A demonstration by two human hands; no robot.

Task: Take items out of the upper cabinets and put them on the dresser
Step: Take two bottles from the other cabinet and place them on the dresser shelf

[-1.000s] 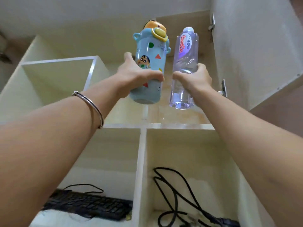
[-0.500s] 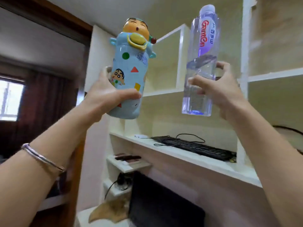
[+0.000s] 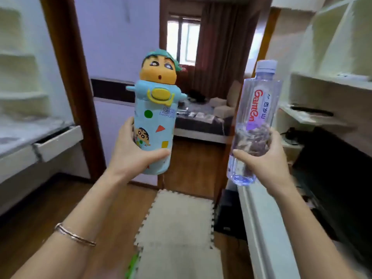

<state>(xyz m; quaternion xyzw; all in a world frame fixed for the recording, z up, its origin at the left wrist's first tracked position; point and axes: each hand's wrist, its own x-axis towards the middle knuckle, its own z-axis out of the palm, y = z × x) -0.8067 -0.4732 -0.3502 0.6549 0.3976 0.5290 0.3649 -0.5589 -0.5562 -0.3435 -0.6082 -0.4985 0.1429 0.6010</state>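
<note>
Both hands are full. Her left hand [image 3: 133, 156] is wrapped around the low part of a blue cartoon bottle [image 3: 156, 121], with the thumb across the front and the fingers behind. That bottle has a round yellow head with green hair on top, and it stands nearly straight up in the air. The right hand [image 3: 265, 158] is closed around the low half of a clear water bottle [image 3: 254, 121] with red letters and a pale cap. It tips a little to the right at the top. The two bottles are side by side but do not touch.

Both things are out of the cabinets now, so that part looks done for these two. They are not set down yet. They hang in the air over a pale floor mat [image 3: 177, 228] and the wood floor.

On the far left is a white top with a drawer [image 3: 58, 141] pulled a little open. That may be the dresser, but I cannot tell for sure. On the right are pale shelves [image 3: 330, 81], and a white edge [image 3: 257, 228] runs close by on the near right. Straight ahead is a doorway with another room and a window behind it.

What is left, I think, is to carry both bottles over to the dresser, stand them up there, and let go. I cannot see if more things wait in the cabinets.
</note>
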